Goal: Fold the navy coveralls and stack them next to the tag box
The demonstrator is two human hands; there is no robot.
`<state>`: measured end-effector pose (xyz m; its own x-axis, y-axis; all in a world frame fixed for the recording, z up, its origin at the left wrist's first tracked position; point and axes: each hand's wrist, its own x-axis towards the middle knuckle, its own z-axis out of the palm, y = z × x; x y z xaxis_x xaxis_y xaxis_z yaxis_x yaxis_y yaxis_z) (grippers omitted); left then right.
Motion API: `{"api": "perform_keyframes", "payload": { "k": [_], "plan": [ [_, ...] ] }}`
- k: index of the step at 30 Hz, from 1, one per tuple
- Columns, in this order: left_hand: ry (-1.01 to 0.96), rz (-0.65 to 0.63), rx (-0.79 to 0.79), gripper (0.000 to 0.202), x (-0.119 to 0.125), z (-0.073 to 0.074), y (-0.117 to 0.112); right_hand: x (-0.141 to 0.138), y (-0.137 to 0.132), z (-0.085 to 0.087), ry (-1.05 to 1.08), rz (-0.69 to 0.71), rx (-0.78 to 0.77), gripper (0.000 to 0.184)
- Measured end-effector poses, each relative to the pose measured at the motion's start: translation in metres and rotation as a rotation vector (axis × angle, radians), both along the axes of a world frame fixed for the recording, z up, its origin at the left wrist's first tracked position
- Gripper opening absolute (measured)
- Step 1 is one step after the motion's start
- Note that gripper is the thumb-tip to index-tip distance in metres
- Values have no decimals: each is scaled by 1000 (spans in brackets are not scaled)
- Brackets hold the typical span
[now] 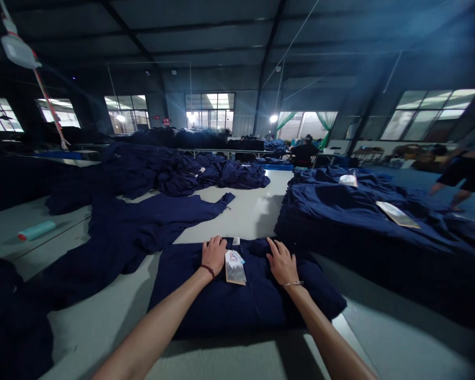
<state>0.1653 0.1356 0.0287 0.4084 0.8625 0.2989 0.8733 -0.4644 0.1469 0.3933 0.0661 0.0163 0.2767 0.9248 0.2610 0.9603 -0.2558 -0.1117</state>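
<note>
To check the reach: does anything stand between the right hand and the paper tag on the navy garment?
Nothing visible: only the folded navy garment lies between the right hand and the paper tag.

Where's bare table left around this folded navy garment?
Bare white table lies ahead, between the navy sleeve and the navy pile; more runs right of the folded garment. Its left side is crowded by loose navy cloth.

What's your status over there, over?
Left hand and right hand flat on folded navy garment. Paper hang tag between them. Loose navy garment alongside, left.
</note>
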Motion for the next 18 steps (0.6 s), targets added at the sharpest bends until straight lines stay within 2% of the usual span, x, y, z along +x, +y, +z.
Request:
{"api": "perform_keyframes", "payload": {
  "k": [3,6,10,12,16,18],
  "plan": [
    [12,-61,-44,36,-10,-20,-6,-2,-11,-9,29,-57,-110,54],
    [54,-128,-93,44,-23,-25,-13,-18,-30,-8,16,-113,-221,55],
    [90,-237,-120,45,-44,-24,-40,-46,-75,-4,-15,-170,-274,53],
    [87,-286,-141,45,-56,-24,-58,-51,-101,3,15,-162,-315,51],
    [-1,-413,-203,43,-75,-15,-80,-38,-130,26,202,-10,-370,41],
    [-86,-374,-185,44,-80,-5,-82,-30,-131,36,218,0,-308,41]
  ]
}}
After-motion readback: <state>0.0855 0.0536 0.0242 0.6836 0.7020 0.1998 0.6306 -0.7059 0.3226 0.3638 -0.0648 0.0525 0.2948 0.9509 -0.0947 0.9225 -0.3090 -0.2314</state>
